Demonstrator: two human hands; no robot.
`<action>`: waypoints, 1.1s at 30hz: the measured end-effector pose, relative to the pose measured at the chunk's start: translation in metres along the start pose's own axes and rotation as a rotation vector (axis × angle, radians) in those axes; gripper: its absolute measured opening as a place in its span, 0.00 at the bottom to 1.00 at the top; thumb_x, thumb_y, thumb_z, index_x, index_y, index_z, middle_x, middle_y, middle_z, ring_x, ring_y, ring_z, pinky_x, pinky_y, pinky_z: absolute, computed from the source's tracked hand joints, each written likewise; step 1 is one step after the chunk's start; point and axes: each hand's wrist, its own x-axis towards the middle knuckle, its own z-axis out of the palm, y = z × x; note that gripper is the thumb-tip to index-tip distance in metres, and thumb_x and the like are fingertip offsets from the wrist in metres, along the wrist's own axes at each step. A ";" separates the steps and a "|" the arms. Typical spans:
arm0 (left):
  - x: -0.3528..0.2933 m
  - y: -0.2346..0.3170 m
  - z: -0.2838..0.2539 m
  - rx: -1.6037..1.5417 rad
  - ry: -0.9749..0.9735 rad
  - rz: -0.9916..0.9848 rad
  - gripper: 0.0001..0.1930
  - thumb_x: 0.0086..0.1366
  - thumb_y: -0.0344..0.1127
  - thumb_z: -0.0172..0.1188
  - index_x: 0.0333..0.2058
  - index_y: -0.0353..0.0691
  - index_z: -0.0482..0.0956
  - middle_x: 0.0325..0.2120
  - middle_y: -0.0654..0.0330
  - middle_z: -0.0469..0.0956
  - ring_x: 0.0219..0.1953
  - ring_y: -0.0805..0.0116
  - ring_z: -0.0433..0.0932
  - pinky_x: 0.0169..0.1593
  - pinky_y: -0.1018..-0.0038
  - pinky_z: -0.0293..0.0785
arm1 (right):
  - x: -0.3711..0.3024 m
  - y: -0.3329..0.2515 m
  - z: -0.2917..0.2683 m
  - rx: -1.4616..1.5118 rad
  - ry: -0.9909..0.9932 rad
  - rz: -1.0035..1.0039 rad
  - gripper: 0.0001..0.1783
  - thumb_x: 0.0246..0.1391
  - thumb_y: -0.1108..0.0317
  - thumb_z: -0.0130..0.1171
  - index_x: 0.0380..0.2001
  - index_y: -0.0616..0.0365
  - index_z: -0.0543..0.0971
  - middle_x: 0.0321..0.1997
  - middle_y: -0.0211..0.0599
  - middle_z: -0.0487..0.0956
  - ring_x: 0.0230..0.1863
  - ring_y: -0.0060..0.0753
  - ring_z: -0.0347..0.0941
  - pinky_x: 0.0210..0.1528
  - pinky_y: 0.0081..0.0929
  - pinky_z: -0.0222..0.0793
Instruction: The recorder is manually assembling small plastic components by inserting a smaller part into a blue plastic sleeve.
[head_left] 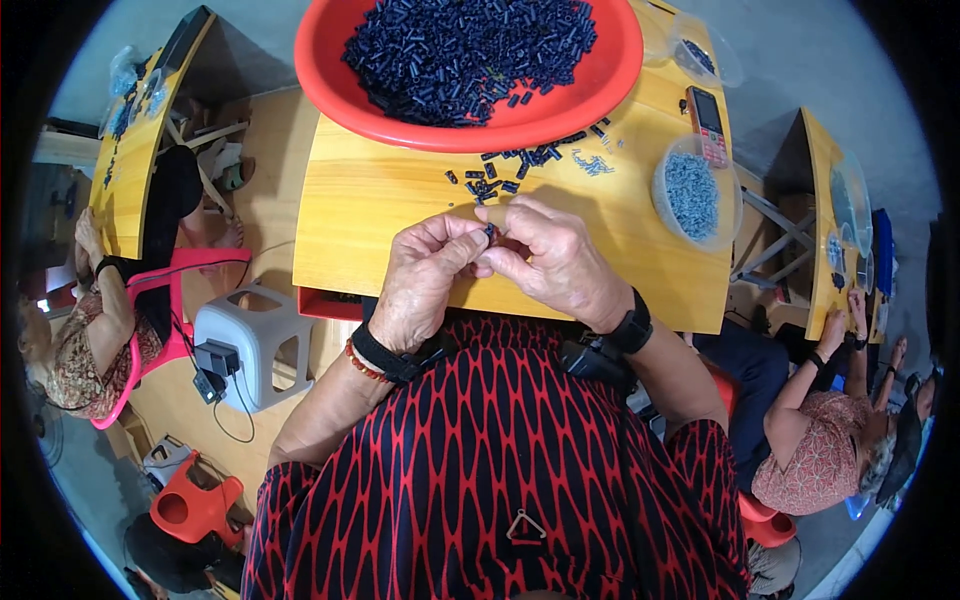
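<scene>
My left hand (425,265) and my right hand (552,255) meet over the near part of the yellow table. Between their fingertips is a small dark plastic piece (490,231), mostly covered by the fingers. The left thumb and forefinger pinch it, and the right fingers close on it from the other side. Just beyond my hands lie several loose black tube-shaped pieces (483,188). Small pale metal-looking pins (593,164) are scattered to the right of them. Past these stands a large red basin (420,130) heaped with black tubular pieces (470,55).
On the yellow table (360,210), a clear round tub of small bluish-grey parts (692,197) stands at the right, beside a red-and-black keypad phone (706,118). A grey stool (255,335) carries a black adapter (217,357) at left. Other people sit at tables on both sides.
</scene>
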 end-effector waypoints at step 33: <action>0.004 -0.002 0.013 -0.063 -0.043 -0.017 0.03 0.66 0.28 0.58 0.35 0.34 0.77 0.29 0.63 0.79 0.31 0.78 0.75 0.39 0.78 0.75 | -0.006 0.001 -0.008 -0.019 -0.024 0.019 0.16 0.49 0.72 0.66 0.41 0.65 0.77 0.32 0.44 0.75 0.30 0.42 0.76 0.32 0.34 0.72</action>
